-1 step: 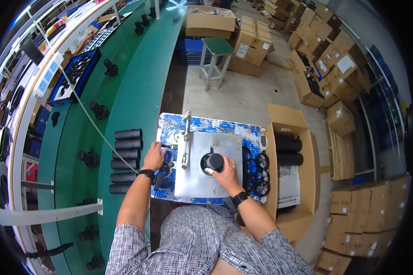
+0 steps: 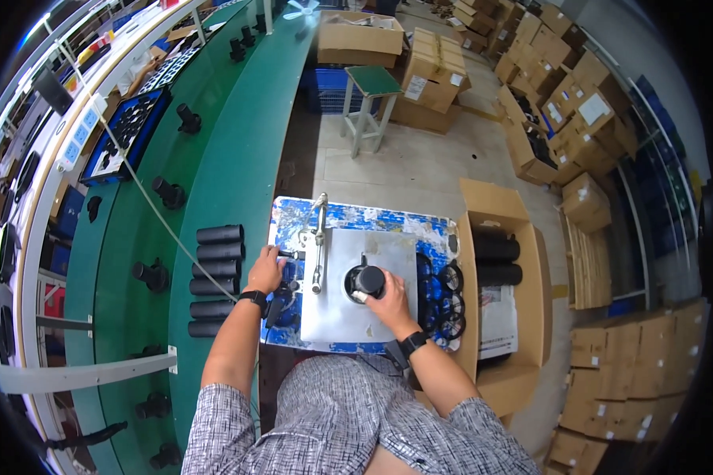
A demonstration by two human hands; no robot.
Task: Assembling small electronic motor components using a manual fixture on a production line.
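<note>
Pointing upward, long axis near vertical, the black cylinder [image 2: 371, 279] sits gripped in our right hand [image 2: 390, 301]. Our left hand [image 2: 264, 271] (closure unclear) is at a black handle [image 2: 293, 255].

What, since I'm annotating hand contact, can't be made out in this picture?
Head view: the left end of the dark handle, hidden by the left hand; its grip is unclear.
Head view: the right side of the black cylinder, covered by the right hand.
Head view: dark items in the upper-right carton, too small to identify.
</note>
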